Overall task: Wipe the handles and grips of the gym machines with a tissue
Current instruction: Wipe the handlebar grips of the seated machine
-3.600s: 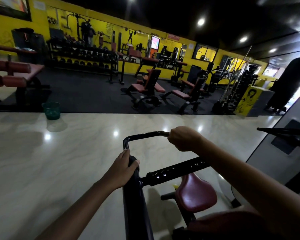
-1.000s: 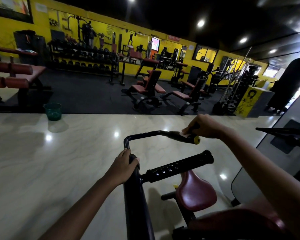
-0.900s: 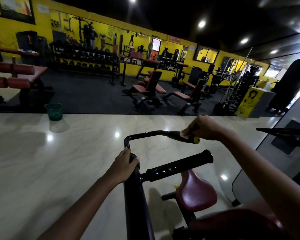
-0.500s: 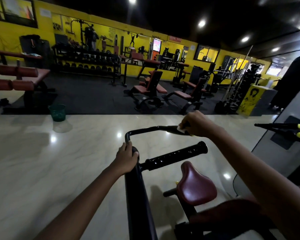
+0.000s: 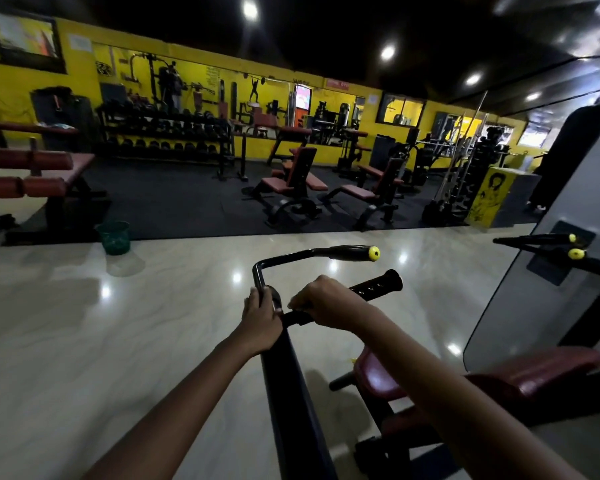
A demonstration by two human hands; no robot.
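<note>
From the head camera, the left hand [image 5: 261, 318] is wrapped around the top of the thick black machine post [image 5: 288, 386]. The right hand [image 5: 321, 304] curls around the near end of the bumpy black rubber grip [image 5: 378, 284], right beside the left hand. I cannot tell if it holds a tissue. Above them, the thin bent black handle with a yellow end cap [image 5: 347, 252] is free. A dark red padded seat [image 5: 378, 377] sits below.

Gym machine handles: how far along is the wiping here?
Looks done: the upper handle, yellow-capped, now free. In hand: the right hand grips the near end of the lower textured grip; any tissue is hidden. The left hand steadies the upright bar. Left: the rest of that grip and the handles at right.
</note>
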